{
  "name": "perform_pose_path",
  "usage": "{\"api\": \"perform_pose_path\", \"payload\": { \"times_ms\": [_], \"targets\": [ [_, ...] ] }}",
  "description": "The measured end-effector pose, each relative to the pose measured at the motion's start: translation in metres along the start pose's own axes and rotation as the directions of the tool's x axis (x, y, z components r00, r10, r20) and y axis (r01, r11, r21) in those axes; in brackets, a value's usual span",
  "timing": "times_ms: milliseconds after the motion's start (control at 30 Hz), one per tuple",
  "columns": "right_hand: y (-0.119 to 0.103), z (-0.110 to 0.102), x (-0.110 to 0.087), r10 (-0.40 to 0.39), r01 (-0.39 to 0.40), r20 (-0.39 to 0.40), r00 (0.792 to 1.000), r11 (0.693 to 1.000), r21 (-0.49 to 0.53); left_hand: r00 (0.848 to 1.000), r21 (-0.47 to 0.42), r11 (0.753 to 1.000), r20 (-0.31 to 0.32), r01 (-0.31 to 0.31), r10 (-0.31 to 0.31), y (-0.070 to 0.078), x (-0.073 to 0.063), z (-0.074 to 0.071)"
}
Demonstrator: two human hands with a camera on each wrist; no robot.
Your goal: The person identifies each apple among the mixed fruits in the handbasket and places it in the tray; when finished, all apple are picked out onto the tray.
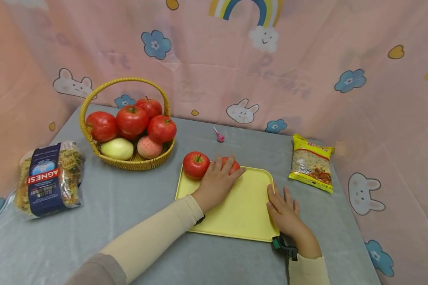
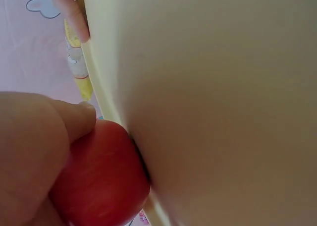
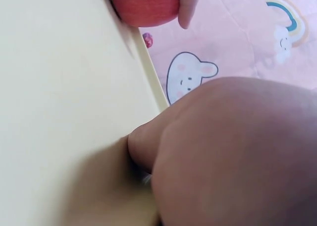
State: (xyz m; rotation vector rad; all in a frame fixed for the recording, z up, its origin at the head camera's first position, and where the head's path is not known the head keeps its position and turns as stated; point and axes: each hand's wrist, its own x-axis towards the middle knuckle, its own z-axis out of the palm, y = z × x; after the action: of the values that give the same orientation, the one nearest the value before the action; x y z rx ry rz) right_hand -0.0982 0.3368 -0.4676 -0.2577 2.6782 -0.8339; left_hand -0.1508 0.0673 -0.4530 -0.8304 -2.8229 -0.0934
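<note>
My left hand (image 1: 215,184) curls round an apple (image 2: 104,179) at the tray's far rim; its fingers hide most of it from the head view, red showing only between them and by the thumb. Left wrist view: apple cut off at the lower edge, thumb against its skin. Whether its underside meets the yellow tray (image 1: 246,213), cannot tell. Second apple (image 1: 196,165) beside my fingers, covering the tray's far left corner. My right hand (image 1: 287,213) at the tray's right rim, fingers loosely spread and fairly straight, thumb on the inner side; what the fingertips beyond the rim touch is unclear. Right wrist view mostly blurred hand and shadow. Edges and room: tray floor stretches between my hands; near rim partly behind my left wrist. A strip of grey table (image 1: 128,221) parts tray from fruit basket (image 1: 142,164), another parts tray from yellow bag (image 1: 312,164). Lollipop (image 1: 219,137) lies beyond the far rim, near the cloth backdrop (image 1: 199,87). Pasta bag (image 1: 50,180) well apart, by the table's left edge
</note>
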Motion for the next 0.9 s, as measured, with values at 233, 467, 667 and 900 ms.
{"api": "perform_pose_path", "payload": {
  "times_ms": [233,467,667,900],
  "targets": [
    [-0.002,-0.001,-0.001,0.013,-0.013,0.013,1.000,1.000,-0.002,0.999,0.089,0.996,0.042,0.023,-0.027,0.004,-0.003,-0.001],
    [-0.003,0.000,-0.001,0.010,-0.010,0.018,1.000,1.000,0.002,0.997,0.079,0.996,0.054,0.051,-0.056,0.005,-0.005,-0.001],
    [-0.004,0.000,0.000,0.009,-0.008,0.013,1.000,1.000,-0.001,0.995,-0.010,0.998,0.072,0.069,-0.068,0.003,-0.007,-0.003],
    [0.002,0.002,0.000,-0.020,0.020,-0.001,1.000,1.000,0.016,0.989,-0.263,0.956,-0.029,0.130,-0.142,-0.022,-0.017,-0.030]
  ]
}}
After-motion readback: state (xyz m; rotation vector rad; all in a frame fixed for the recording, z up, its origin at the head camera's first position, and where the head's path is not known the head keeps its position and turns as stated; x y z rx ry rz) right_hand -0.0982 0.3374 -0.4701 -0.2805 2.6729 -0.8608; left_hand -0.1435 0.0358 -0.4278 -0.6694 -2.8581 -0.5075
